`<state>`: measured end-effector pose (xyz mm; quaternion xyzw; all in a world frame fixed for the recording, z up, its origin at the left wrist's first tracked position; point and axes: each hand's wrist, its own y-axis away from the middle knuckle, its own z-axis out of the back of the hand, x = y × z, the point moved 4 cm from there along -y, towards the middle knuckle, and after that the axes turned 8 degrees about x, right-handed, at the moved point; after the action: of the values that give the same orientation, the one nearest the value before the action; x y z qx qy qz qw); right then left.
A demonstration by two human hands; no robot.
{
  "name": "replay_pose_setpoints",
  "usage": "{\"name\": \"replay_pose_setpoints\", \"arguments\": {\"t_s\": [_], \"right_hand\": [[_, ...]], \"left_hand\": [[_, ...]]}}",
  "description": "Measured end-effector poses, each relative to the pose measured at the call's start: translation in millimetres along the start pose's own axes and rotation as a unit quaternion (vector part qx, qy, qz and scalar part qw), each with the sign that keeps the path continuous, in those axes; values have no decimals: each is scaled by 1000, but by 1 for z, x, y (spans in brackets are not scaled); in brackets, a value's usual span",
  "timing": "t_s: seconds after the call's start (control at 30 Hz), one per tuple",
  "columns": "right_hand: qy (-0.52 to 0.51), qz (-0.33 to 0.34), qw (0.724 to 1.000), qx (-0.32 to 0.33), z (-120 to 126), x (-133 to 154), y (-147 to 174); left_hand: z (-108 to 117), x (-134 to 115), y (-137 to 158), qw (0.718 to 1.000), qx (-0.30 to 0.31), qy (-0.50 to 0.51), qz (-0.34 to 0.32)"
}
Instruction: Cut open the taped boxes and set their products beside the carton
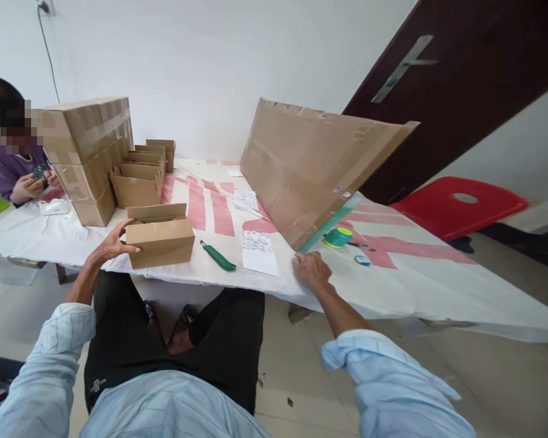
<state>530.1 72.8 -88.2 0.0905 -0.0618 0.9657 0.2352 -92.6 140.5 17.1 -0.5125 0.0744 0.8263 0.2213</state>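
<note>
A small open-topped cardboard box (162, 243) stands at the table's front edge. My left hand (114, 244) grips its left end, thumb on the near face and fingers at the upper edge. On the right, my right hand (313, 269) rests on the tabletop with its fingers curled in. It is at the bottom corner of a large upright cardboard piece (305, 164); what its fingers hold, if anything, is hidden. Between my hands lie a green utility knife (218, 255) and a white paper with handwriting (259, 252).
Taped cartons (89, 140) are stacked at the left, beside several open small boxes (137, 182). A person (9, 152) sits beyond, holding a dark patterned item. A tape roll (337, 237) and a small round item (362, 260) lie right, near a red chair (461, 207).
</note>
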Motion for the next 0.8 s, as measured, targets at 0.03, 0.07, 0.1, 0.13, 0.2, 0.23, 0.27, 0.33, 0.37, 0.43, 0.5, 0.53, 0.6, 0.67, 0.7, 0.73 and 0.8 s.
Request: {"name": "replay_pose_setpoints", "arguments": {"t_s": [0.03,0.07,0.1,0.13,0.2,0.23,0.27,0.33,0.37,0.43,0.5,0.53,0.6,0.67,0.7,0.73,0.8], "right_hand": [[-8,0,1000,-11,3,-1,3],[-19,1,1000,-21,6,0,4],[-32,7,999,-31,10,3,5],[-45,20,998,-41,14,8,5],[-75,66,993,-57,20,27,2],[-89,96,990,-59,23,41,1],[-103,127,985,-59,25,59,0],[-136,201,969,-49,31,104,3],[-156,245,956,-42,34,131,7],[-222,381,897,-19,45,190,25],[-234,469,851,-21,58,244,45],[-231,497,836,-20,64,267,55],[-203,535,820,0,71,303,69],[-163,548,820,27,73,324,77],[-147,547,824,35,73,329,80],[-137,543,827,35,73,331,81],[-137,536,833,13,73,330,85]], "left_hand": [[0,0,1,1000,3,1,-2],[0,1,1,1000,5,4,-3],[0,2,2,1000,8,9,-4],[-1,2,2,1000,10,16,-5],[0,4,3,999,8,37,-9],[0,5,3,999,2,47,-9],[1,6,3,998,-8,58,-7],[2,9,3,996,-31,78,6],[2,10,3,996,-39,83,13],[3,11,2,995,-51,83,25],[3,11,1,995,-55,76,29],[3,11,0,995,-52,76,30],[4,12,-1,995,-42,86,32],[4,13,0,994,-34,98,31],[4,13,0,994,-32,101,30],[4,13,0,994,-32,100,29],[4,11,2,995,-30,89,27]]}}
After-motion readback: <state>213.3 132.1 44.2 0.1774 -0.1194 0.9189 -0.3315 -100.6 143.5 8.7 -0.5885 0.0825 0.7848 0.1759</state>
